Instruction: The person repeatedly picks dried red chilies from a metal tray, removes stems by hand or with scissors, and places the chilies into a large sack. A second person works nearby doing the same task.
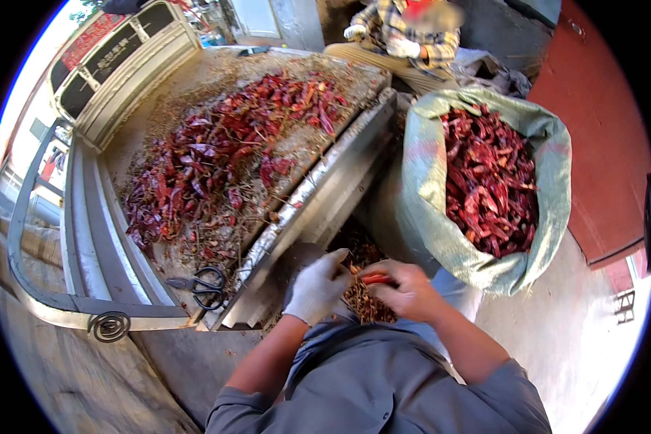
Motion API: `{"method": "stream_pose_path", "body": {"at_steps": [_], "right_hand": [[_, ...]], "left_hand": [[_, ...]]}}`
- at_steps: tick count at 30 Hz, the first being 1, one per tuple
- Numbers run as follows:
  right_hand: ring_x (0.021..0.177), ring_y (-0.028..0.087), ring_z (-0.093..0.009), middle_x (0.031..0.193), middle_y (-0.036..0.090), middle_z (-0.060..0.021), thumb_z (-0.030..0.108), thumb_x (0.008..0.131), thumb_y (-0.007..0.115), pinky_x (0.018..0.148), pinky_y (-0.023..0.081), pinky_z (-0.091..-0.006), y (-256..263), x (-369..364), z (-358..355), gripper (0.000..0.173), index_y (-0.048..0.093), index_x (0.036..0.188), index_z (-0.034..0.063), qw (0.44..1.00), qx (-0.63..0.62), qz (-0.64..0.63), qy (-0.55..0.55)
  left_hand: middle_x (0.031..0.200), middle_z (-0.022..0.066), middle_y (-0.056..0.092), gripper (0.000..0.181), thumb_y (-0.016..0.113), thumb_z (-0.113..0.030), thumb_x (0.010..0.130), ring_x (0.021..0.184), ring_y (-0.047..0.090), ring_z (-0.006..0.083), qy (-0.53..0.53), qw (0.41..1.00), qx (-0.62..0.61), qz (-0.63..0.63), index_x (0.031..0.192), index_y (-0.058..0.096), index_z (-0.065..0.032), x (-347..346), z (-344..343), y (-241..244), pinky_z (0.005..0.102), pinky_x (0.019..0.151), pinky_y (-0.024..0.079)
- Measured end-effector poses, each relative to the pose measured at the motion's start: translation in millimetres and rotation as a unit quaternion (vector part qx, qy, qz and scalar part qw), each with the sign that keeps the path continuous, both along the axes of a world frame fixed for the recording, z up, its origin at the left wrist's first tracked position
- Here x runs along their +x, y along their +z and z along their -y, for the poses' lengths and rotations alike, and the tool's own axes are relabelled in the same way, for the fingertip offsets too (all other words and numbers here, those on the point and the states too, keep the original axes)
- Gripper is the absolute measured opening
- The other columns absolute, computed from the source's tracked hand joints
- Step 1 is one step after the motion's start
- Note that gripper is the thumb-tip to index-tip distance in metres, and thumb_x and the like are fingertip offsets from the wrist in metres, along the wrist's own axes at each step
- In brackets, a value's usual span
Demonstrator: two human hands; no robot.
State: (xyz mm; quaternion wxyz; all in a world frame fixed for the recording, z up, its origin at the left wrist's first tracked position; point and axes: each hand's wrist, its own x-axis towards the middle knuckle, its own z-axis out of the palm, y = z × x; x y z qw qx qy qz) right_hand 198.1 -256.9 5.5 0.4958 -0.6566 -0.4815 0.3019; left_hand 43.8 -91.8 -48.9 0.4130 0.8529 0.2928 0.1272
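My right hand (409, 290), bare, grips a dried red chili pepper (378, 278) between thumb and fingers above my lap. Close on its left is my left hand (319, 285) in a white work glove, thumb and fingers bent towards the pepper; whether they pinch anything is hidden. Beneath both hands lies a heap of dry stems and chili scraps (370, 306). A pile of dried red chilies (211, 146) with stalks covers much of the truck bed (304, 149) ahead. To the right, a pale green woven sack (422, 157) with a rolled rim is full of dried chilies (488, 184).
Black-handled scissors (207, 287) lie at the bed's near corner, by a mosquito coil (109, 326) on the side rail. The lowered metal tailgate (325, 195) edges the bed. Across it sits a person in a plaid shirt (380, 19) and white gloves. A red panel (591, 135) stands right.
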Motion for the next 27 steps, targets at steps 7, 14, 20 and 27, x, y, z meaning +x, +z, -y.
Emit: {"method": "stream_pose_path", "body": {"at_steps": [7,14,20,27], "right_hand": [[0.093,0.067,-0.015,0.108,0.073,-0.0093,0.002,0.095,0.071,0.081,0.055,-0.0323,27,118,39,0.025,0.071,0.12,0.0043,0.959,0.016,0.111,-0.261],[0.123,0.065,-0.037,0.13,0.068,-0.0208,0.013,0.091,0.076,0.108,0.05,-0.0433,47,173,58,0.054,0.062,0.141,0.0009,0.872,-0.038,0.358,-0.33],[0.105,0.072,-0.024,0.116,0.073,-0.0156,0.0,0.092,0.07,0.094,0.057,-0.0365,36,127,30,0.036,0.068,0.128,-0.0025,0.922,0.048,0.225,-0.313],[0.095,0.072,-0.023,0.103,0.073,-0.0126,0.0,0.092,0.071,0.089,0.058,-0.0364,27,85,4,0.035,0.067,0.126,-0.0017,0.942,0.09,0.19,-0.262]], "left_hand": [[0.104,0.0161,0.078,0.032,0.078,-0.023,0.091,0.097,0.075,0.0352,-0.024,0.991,0.115,-0.062,0.12,0.077,-0.0095,-1,-39,16,0.0426,0.087,0.06],[0.125,0.0147,0.073,0.04,0.076,-0.044,0.09,0.122,0.063,0.039,0.276,0.846,0.455,-0.032,0.107,0.081,-0.0078,-35,-162,31,0.0544,0.105,0.047],[0.131,0.0101,0.072,0.035,0.077,-0.043,0.084,0.128,0.061,0.0288,0.272,0.858,0.387,-0.199,0.093,0.081,-0.0092,-43,-210,30,0.0481,0.114,0.038],[0.126,0.0092,0.074,0.021,0.077,-0.03,0.084,0.124,0.063,0.0278,0.308,0.854,0.408,-0.094,0.091,0.081,-0.0101,-70,-207,32,0.0453,0.111,0.041]]}}
